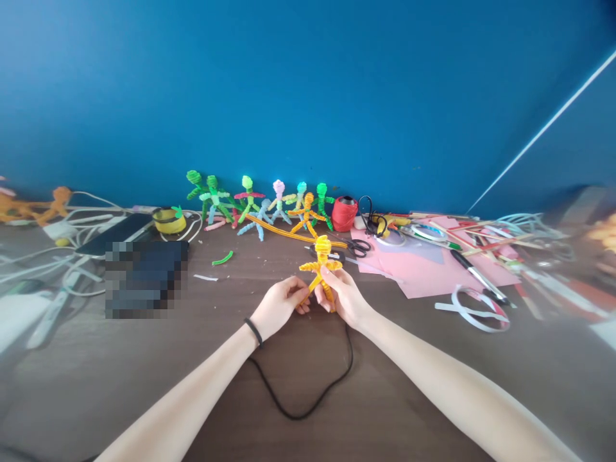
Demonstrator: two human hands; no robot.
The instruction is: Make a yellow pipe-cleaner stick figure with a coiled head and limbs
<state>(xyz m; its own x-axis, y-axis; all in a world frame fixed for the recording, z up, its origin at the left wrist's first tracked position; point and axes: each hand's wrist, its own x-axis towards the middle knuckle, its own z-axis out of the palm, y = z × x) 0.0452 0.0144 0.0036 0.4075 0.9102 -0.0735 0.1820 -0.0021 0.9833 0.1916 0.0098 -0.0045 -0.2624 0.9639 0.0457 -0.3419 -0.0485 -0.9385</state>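
Observation:
A yellow-orange pipe-cleaner figure [323, 247] stands upright between my hands, just above the brown table [216, 398]. My right hand [345, 296] is closed around its body and one wrapped leg, with the thumb on the front of the torso. Pinched in my left hand [283, 305] is the figure's other leg, which looks flatter and smoother than the wrapped parts. My fingers hide part of both legs. A black cord [298, 417] loops on the table below my wrists, and a black band [253, 333] circles my left wrist.
Several similar coloured figures [247, 200] line the blue wall. Behind my hands are scissors [359, 248] and a red roll [344, 213]. Pink paper [409, 273], a pen [479, 276] and a coiled white strip [476, 314] lie right. Dark phone-like devices [149, 273] and white cables [91, 237] lie left.

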